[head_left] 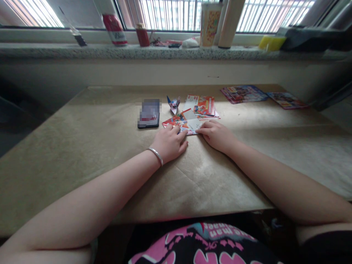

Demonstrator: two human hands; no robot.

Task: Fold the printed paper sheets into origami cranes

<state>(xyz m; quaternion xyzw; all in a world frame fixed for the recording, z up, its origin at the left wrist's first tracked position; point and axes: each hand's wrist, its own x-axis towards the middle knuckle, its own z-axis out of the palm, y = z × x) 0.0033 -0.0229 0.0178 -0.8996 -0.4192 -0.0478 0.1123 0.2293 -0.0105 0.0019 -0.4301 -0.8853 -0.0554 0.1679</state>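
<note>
A folded sheet of printed paper (189,121), red and white with coloured pictures, lies on the table in front of me. My left hand (169,142), with a silver bangle at the wrist, rests palm down over its lower left edge, fingers spread and pressing on it. At its lower right corner, the fingertips of my right hand (217,135) are closed together on the paper's edge. Just behind the sheet stands a small folded paper crane (173,105). More printed sheets (205,105) are stacked behind it, partly covered by the folded one.
A phone (149,114) with a blurred screen lies left of the crane. Printed leaflets (243,94) are at the back right of the table (82,146). On the stone windowsill (165,53) stand a red can (114,30), a paper cup (210,25) and a yellow object (272,43).
</note>
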